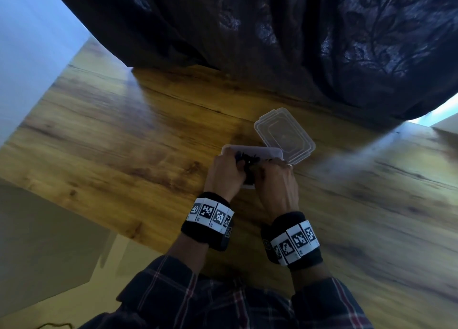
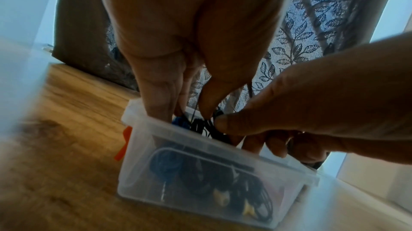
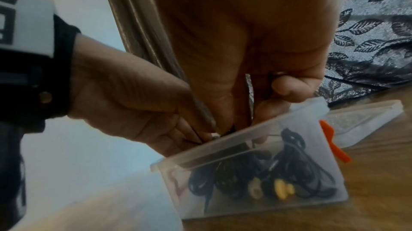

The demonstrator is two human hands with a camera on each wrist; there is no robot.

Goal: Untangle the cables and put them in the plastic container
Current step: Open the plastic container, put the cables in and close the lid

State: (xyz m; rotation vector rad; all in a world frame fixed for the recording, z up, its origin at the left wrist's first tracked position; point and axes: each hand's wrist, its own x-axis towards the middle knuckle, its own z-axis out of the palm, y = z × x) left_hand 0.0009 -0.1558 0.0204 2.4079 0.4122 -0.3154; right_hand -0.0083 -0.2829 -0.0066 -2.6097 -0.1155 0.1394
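Observation:
A clear plastic container (image 1: 252,150) stands on the wooden table (image 1: 124,130), with coiled black cables (image 3: 289,173), a blue one (image 2: 167,162) and yellow and white plugs (image 3: 280,189) inside. Both hands meet over its open top. My left hand (image 1: 226,173) reaches down from the left, and its thumb and fingers pinch a bunch of black cable (image 2: 200,125) at the rim (image 2: 223,148). My right hand (image 1: 275,177) comes in from the right; its thumb (image 2: 225,122) presses the same bunch while its fingers curl inside the container. The hands hide most of that bunch.
The container's clear lid (image 1: 285,135) lies flat just behind and right of it. An orange latch (image 3: 332,145) sticks out on the container's end. A dark leaf-patterned curtain (image 1: 297,43) hangs over the table's far edge. The table's left front edge (image 1: 74,204) drops off near my left arm.

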